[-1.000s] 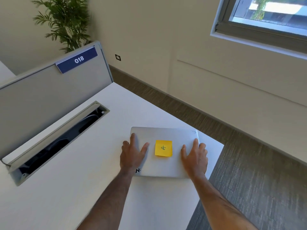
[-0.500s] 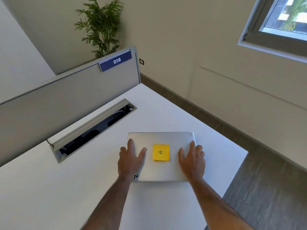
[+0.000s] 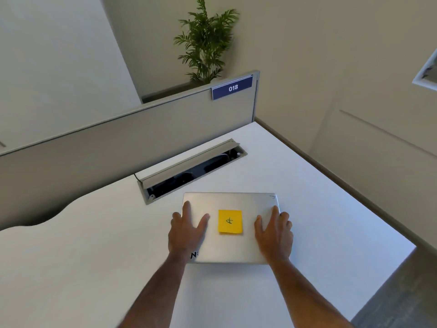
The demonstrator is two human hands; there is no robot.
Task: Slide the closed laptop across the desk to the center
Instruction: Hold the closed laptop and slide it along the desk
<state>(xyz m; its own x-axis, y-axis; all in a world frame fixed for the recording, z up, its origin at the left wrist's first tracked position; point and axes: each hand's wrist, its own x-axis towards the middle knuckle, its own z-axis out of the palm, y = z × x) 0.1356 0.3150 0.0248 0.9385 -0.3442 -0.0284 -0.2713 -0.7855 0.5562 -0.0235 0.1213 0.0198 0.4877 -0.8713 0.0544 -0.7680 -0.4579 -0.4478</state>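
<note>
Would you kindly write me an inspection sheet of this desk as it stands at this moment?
Surface: white desk, bare apart from the job's things.
Job's things: closed silver laptop lying flat near the desk's right end, a yellow sticky note on its lid.
Clutter: nothing seen.
Hands: left hand and right hand both flat, fingers spread, pressing on the lid either side of the note.
Cables: open cable tray behind the laptop, dark inside; a thin cable at its left end.
Surroundings: grey partition with sign 018, potted plant behind, carpeted floor to the right.
</note>
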